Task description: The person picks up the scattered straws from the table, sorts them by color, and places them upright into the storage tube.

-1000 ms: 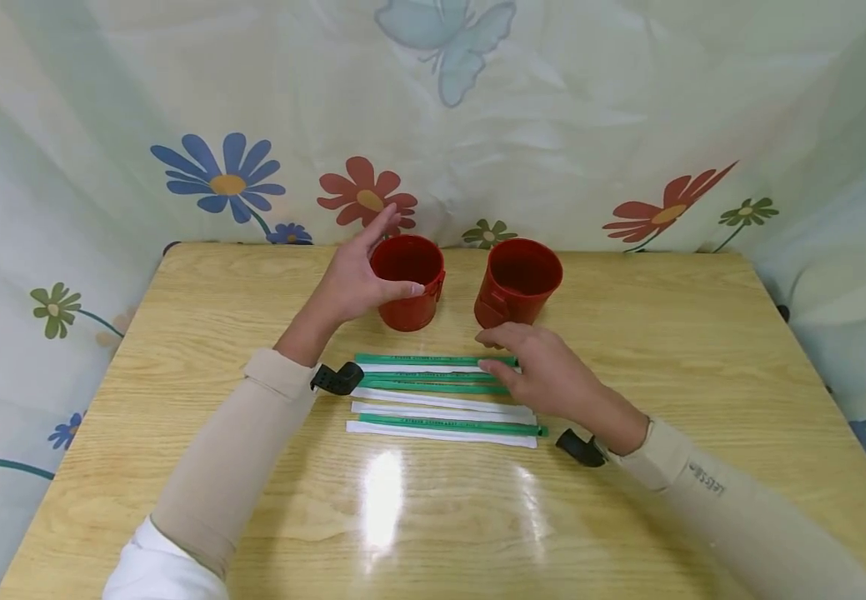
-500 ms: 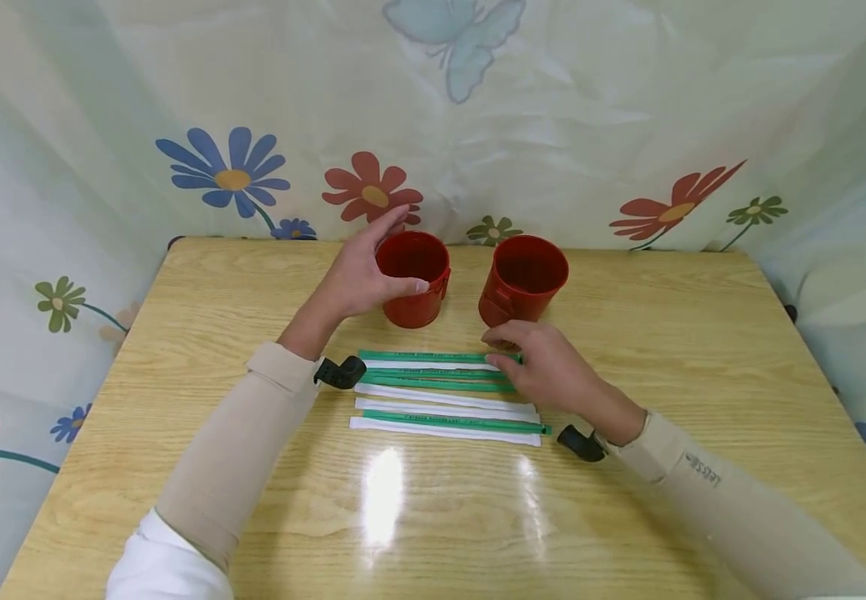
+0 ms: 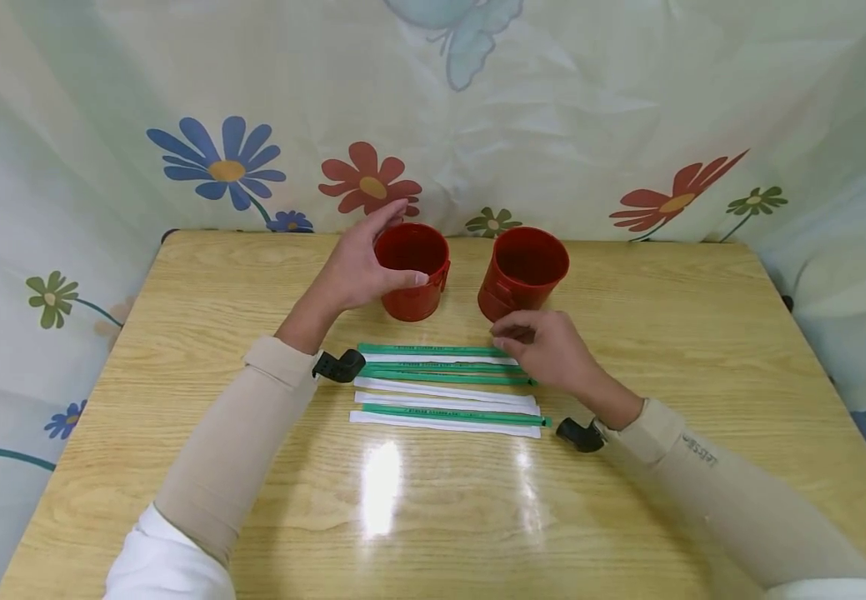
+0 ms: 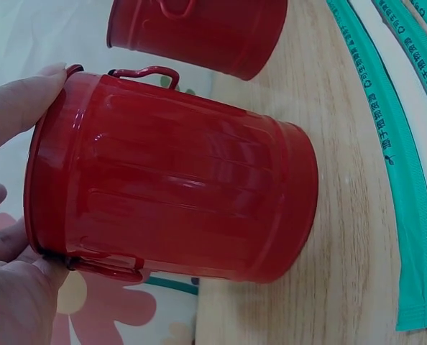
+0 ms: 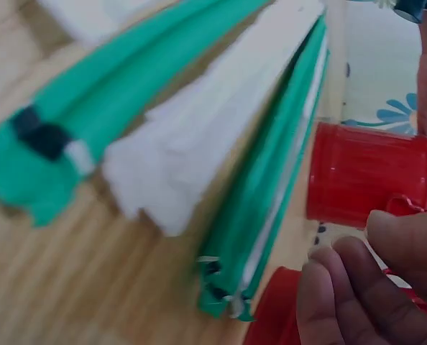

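Note:
Two small red metal buckets stand upright side by side at the back of the table. My left hand (image 3: 357,267) holds the left bucket (image 3: 413,302) by its rim, thumb at the front and fingers round the far side. Wire handles show on this bucket (image 4: 185,172) in the left wrist view. My right hand (image 3: 548,354), fingers loosely curled with a gap to the thumb, is over the right end of the top green wrapped straw (image 3: 433,351), just in front of the right bucket (image 3: 515,293). Nothing shows between the right thumb and fingers in the right wrist view.
Several paper-wrapped straws, green and white, lie in a row across the wooden table (image 3: 448,508), including a white one (image 3: 448,400) and a front green one (image 3: 455,412). A flowered curtain (image 3: 553,125) hangs behind the table and at its sides.
My right hand has shifted slightly right and its fingers have curled more. The left hand stays on the bucket. The head view has tilted down a little.

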Available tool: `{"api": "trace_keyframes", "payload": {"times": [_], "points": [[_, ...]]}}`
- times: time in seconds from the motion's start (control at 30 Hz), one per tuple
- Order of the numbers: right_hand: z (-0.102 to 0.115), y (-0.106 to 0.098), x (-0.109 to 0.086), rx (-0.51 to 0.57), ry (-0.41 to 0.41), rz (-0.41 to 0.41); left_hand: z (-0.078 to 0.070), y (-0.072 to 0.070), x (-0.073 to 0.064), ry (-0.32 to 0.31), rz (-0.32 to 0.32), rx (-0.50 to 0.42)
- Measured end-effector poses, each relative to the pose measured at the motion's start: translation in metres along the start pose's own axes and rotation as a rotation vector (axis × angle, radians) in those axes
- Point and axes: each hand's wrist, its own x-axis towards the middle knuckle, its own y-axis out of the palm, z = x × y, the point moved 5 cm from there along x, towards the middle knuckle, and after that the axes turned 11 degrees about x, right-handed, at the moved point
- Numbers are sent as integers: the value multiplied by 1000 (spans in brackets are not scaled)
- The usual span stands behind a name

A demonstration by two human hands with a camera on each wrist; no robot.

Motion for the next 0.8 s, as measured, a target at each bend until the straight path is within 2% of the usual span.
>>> {"api": "trace_keyframes", "payload": {"times": [0.17, 0.4, 0.6, 0.8], "points": [[-8, -1, -1, -12, 13, -13, -1, 0, -1, -8, 4, -15], [-23, -8, -1, 81, 111, -35, 0, 0, -2, -19, 7, -24], [-34, -15, 1, 83, 131, -76, 0, -1, -2, -15, -2, -36], [-44, -15, 2, 114, 170, -47, -1, -1, -2, -16, 7, -40]]}}
